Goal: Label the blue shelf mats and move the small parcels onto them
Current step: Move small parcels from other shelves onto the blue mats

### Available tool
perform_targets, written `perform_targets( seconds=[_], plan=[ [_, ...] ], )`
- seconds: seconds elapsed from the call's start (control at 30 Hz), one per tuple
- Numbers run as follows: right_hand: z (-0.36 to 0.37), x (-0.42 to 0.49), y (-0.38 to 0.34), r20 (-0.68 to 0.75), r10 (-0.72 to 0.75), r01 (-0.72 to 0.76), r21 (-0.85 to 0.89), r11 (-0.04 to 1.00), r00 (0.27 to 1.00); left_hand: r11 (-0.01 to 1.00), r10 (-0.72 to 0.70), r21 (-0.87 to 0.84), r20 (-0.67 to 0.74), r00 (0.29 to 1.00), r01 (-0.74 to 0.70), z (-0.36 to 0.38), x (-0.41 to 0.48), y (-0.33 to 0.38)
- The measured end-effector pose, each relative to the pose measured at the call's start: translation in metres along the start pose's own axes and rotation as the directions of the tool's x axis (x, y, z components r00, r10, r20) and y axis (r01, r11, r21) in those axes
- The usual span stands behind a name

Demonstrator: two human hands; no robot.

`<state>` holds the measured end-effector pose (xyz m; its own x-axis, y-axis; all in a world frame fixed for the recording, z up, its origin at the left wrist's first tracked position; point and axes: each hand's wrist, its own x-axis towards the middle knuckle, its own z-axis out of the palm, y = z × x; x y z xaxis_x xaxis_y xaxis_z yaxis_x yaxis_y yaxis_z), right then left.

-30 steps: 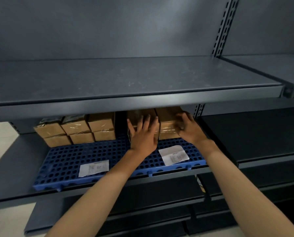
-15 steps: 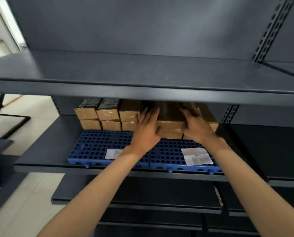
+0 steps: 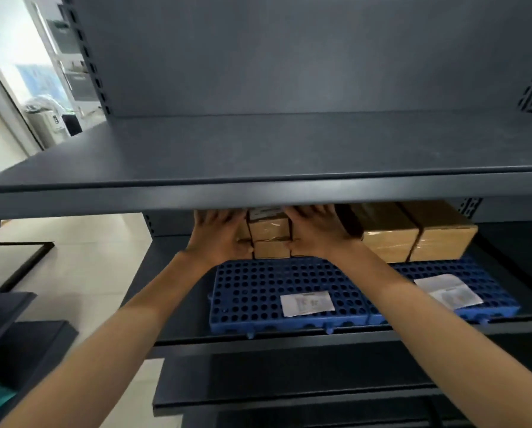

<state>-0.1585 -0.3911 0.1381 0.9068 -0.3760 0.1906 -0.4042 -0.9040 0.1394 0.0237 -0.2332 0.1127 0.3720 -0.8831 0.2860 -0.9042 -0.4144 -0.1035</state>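
Observation:
Two blue perforated mats lie side by side on the middle shelf, the left mat (image 3: 252, 291) and the right mat (image 3: 493, 281). Each carries a white paper label, one (image 3: 307, 303) on the left and one (image 3: 450, 292) on the right. At the back of the left mat stands a stack of small brown parcels (image 3: 269, 231). My left hand (image 3: 219, 237) covers its left column and my right hand (image 3: 317, 233) its right column, with thumbs hooked at the lower edges. The fingertips are hidden under the shelf above. Two larger brown parcels (image 3: 413, 237) sit on the right mat.
A dark upper shelf board (image 3: 258, 193) juts out just above my hands. Lower dark shelves (image 3: 274, 393) run under my forearms. Pale floor and black frames (image 3: 20, 261) lie to the left, and a slotted upright (image 3: 468, 206) stands at the back right.
Both hands left the larger parcels and shifted left onto the stack of small parcels. The view swung left, so the mats now sit right of centre.

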Motion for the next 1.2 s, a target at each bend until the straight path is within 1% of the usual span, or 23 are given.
perform_targets(
  seconds=[0.07,0.13,0.2,0.33,0.4,0.5,0.57,0.67,0.83,0.97,1.2],
  plan=[
    [0.009,0.004,-0.006,0.032,0.048,-0.047,-0.018,0.999,0.998,0.997,0.068,-0.023,0.001,0.998,-0.068,0.004,0.005,-0.006],
    [0.015,0.001,-0.006,0.016,0.095,-0.094,-0.016,0.995,0.995,0.988,0.132,-0.080,0.000,0.991,-0.131,0.006,0.008,-0.003],
    [0.018,-0.003,-0.004,0.001,0.131,-0.131,-0.023,0.991,0.991,0.979,0.165,-0.122,-0.019,0.986,-0.166,0.007,0.007,0.002],
    [0.019,0.000,-0.009,0.010,0.167,-0.167,0.020,0.986,0.986,0.979,0.190,-0.043,-0.179,0.965,-0.201,0.012,0.001,0.001],
    [0.024,0.002,-0.013,-0.019,0.161,-0.161,0.010,0.987,0.987,0.979,0.186,-0.038,-0.226,0.956,-0.199,0.016,0.000,-0.001],
    [0.031,0.004,-0.017,-0.038,0.162,-0.163,-0.008,0.987,0.986,0.982,0.147,-0.087,-0.195,0.970,-0.167,0.015,0.001,0.002],
    [0.032,0.007,-0.018,-0.052,0.191,-0.191,-0.006,0.981,0.980,0.984,0.146,-0.072,-0.190,0.971,-0.162,0.016,0.003,0.002],
    [0.037,0.009,-0.018,-0.060,0.193,-0.194,-0.011,0.981,0.979,0.983,0.167,-0.044,-0.181,0.969,-0.178,0.016,0.004,0.001],
    [0.041,0.008,-0.020,-0.126,0.216,-0.216,0.011,0.976,0.968,0.983,0.161,-0.039,-0.265,0.951,-0.177,0.018,0.005,0.004],
    [0.040,0.009,-0.024,-0.153,0.229,-0.230,0.011,0.973,0.961,0.990,0.123,-0.030,-0.264,0.957,-0.136,0.021,0.007,0.005],
    [0.034,0.007,-0.024,-0.199,0.204,-0.197,0.056,0.979,0.959,0.990,0.133,-0.021,-0.253,0.958,-0.143,0.018,0.006,0.006]
  ],
)
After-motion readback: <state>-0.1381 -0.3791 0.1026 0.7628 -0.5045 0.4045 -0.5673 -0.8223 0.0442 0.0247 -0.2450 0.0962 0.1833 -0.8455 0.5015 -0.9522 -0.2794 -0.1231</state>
